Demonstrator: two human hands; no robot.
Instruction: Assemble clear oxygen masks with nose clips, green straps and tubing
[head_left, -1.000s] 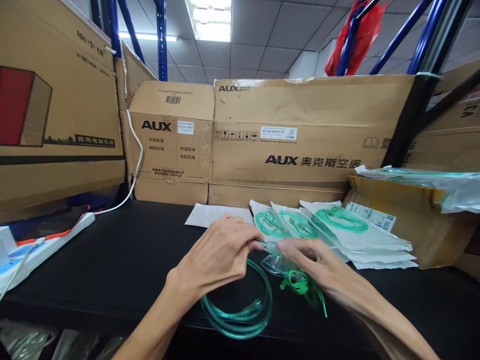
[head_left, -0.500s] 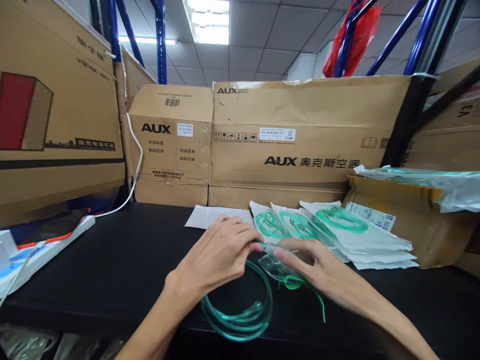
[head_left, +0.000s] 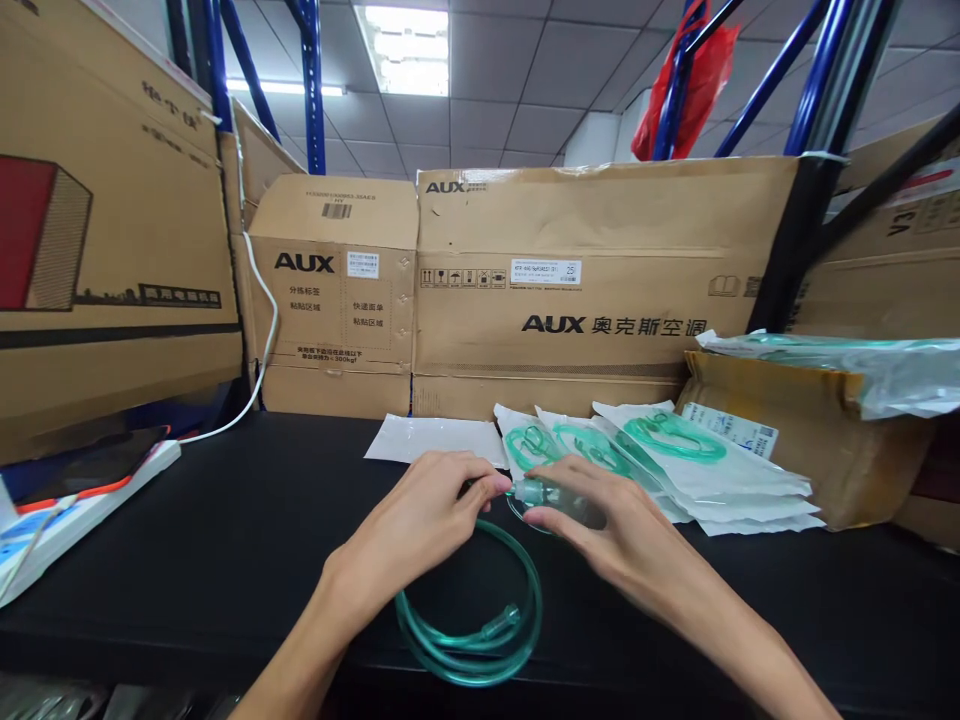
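Note:
My left hand [head_left: 431, 515] is closed in a pinch on the end of a clear green tube [head_left: 529, 560], right at a pale connector [head_left: 529, 491]. The rest of the tube lies in a loose coil below, with a free end fitting [head_left: 501, 622] resting on the coil. My right hand [head_left: 611, 515] curls round a clear plastic oxygen mask [head_left: 574, 505], its thumb in front and its fingers over the top. Most of the mask is hidden by this hand. The connector sits between both hands, over the black tabletop [head_left: 285, 570].
Behind my hands lie a white packet [head_left: 431, 440] and several sealed pouches [head_left: 675, 455] with green tubing. An open carton [head_left: 847, 440] stands at right. Large cardboard boxes [head_left: 600, 240] wall the back. A power strip [head_left: 97, 520] with a phone [head_left: 101, 465] is at left.
The mask has turned within my right hand, and its green strap has gone from sight. My right thumb has moved away from the connector. My left hand keeps its pinch.

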